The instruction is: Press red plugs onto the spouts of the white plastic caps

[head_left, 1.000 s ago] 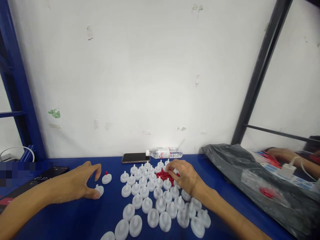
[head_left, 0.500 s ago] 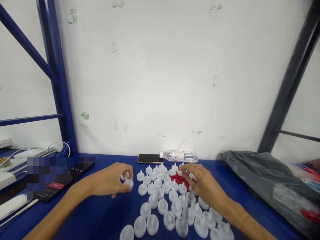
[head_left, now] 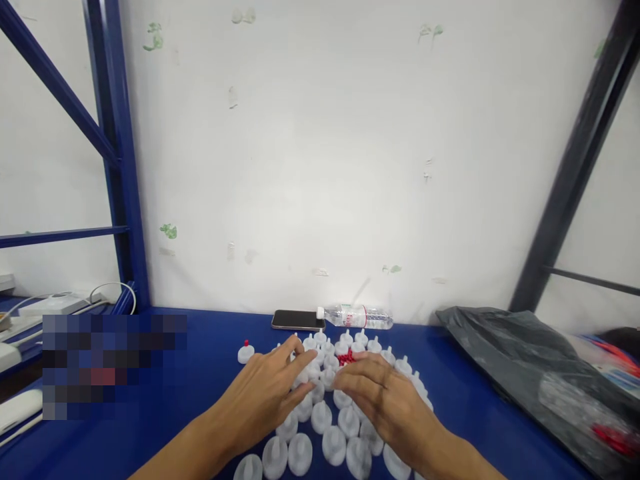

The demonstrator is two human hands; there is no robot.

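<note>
Many translucent white domed caps with upright nozzles stand on the blue table. My left hand reaches over the left side of this group, thumb and fingers apart, with nothing visible between them. My right hand hovers over the right side, its fingers bent and pressed together. The thumb is hidden beneath, so what it holds, if anything, cannot be made out. Just beyond its fingers lies a pile of small red pieces, partly covered by the hand. A white cap with a red tip stands alone, left of the group.
A dark phone and a clear water bottle lie by the wall. On the right is a grey plastic bag. White cables and chargers crowd the left edge, near a blue metal upright.
My left hand has let go of a white cap and moved right over the group. The red-tipped cap now shows at left. My right hand has moved slightly lower, its fingers closer together.
</note>
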